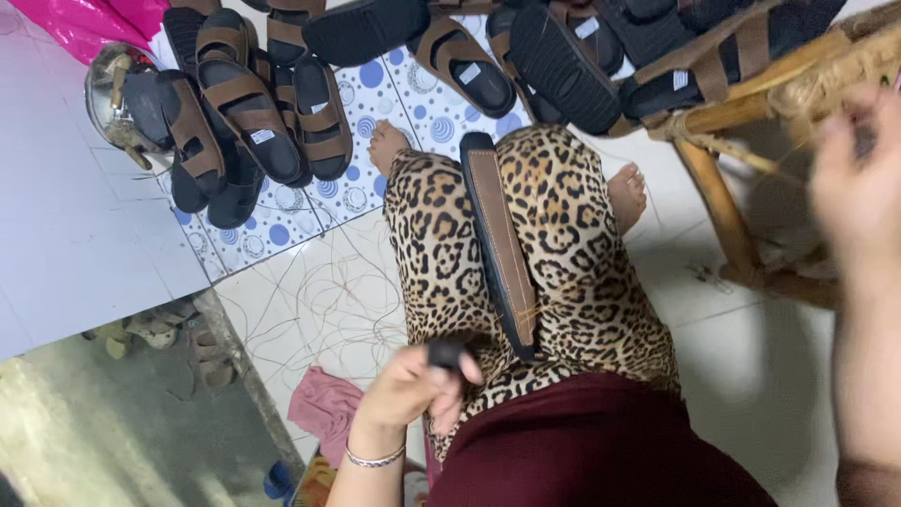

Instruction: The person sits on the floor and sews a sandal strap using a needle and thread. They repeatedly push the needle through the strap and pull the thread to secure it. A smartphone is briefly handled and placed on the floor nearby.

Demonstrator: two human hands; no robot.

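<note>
Left hand [413, 385] closed around a small dark object [445, 353] — hard to tell what kind — just beside the near end of the brown-topped sole [500, 246] lying along the lap. Right hand [859, 178] raised and blurred; grip cannot be told. Best to keep the sole steady on the leopard-print fabric [572, 244] and work close to its edge. One sole on the lap — roughly a dozen finished sandals [253, 103] on the floor [310, 291], exact count unclear. One wicker stool [751, 122].
</note>
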